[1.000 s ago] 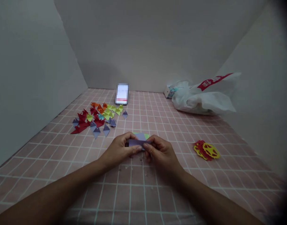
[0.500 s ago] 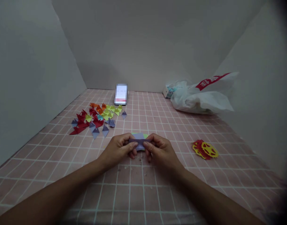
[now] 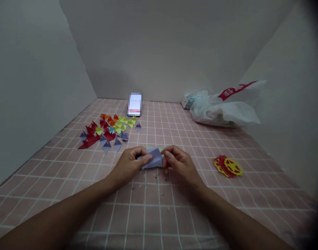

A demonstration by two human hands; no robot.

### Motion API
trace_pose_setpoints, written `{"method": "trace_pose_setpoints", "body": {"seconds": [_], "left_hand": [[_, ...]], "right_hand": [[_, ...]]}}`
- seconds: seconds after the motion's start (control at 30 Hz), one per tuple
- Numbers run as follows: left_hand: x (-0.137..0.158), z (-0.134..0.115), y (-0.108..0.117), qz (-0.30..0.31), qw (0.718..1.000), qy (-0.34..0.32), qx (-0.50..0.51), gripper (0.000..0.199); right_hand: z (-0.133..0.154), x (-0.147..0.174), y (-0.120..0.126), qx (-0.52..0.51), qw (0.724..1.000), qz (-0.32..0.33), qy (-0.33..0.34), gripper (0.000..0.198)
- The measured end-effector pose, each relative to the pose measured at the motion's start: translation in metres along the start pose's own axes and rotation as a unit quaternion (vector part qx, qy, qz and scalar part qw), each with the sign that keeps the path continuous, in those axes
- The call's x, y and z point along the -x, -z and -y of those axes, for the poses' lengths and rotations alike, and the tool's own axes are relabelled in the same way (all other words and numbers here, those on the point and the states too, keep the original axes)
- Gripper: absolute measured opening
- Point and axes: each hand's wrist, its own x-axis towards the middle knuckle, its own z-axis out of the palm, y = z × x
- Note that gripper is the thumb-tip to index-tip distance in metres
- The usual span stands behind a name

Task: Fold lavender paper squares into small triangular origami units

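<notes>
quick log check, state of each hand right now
Left hand: closed, holding purple paper.
Right hand: partly curled by the paper's edge; whether holding it cannot be told.

The light is dim, flat and greyish, its source out of sight. A faint broad shadow lies low on the left of the back wall [image 3: 161,52], and the tablecloth [image 3: 153,194] darkens toward the bottom edge. The phone screen [image 3: 135,103] glows brightest (blocky pixels hide its content). Black vignetting eats into the right side, where the tablecloth's lines bow, while the left hand [image 3: 130,163] and right hand [image 3: 181,166] look crisper than the forearms [image 3: 67,210], whose lower edges blur
</notes>
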Motion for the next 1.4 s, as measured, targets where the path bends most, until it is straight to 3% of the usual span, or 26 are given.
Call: {"method": "trace_pose_setpoints", "body": {"seconds": [0.07,0.13,0.27,0.37,0.57,0.73,1.0,1.13,1.3,1.4], "left_hand": [[0.000,0.002,-0.001,-0.004,1.000,0.004,0.020,0.028],[0.001,0.003,-0.003,0.005,0.999,0.010,0.031,0.028],[0.003,0.001,-0.005,0.043,0.999,0.005,0.009,0.026],[0.005,-0.001,-0.006,0.057,0.998,0.021,0.027,0.027],[0.006,0.000,-0.008,0.049,0.996,0.026,0.063,0.028],[0.006,0.001,-0.009,0.056,0.995,0.017,0.075,0.027],[0.006,0.004,-0.010,0.076,0.995,0.026,0.064,0.021],[0.006,0.002,-0.009,0.042,0.996,0.010,0.083,0.021],[0.005,-0.003,-0.005,0.009,0.999,-0.007,0.045,0.021],[0.004,-0.004,-0.004,-0.001,0.999,0.008,0.051,0.021]], "right_hand": [[-0.002,0.001,-0.001,0.006,0.998,0.051,-0.039,0.024],[-0.004,0.001,-0.001,0.008,0.997,0.056,-0.056,0.025],[-0.005,0.000,0.000,0.010,0.999,-0.001,-0.038,0.026],[-0.002,0.000,0.000,0.005,1.000,-0.008,-0.017,0.027],[0.000,0.005,-0.002,0.066,0.995,0.071,-0.037,0.026],[0.001,0.007,-0.001,0.094,0.991,0.087,-0.035,0.031],[-0.002,0.006,-0.006,0.040,0.998,0.042,-0.019,0.027],[-0.001,0.008,-0.006,0.037,0.997,0.061,-0.020,0.024],[0.001,0.010,-0.006,0.070,0.990,0.096,-0.070,0.020],[0.002,0.007,-0.004,0.057,0.995,0.061,-0.047,0.019]]}}
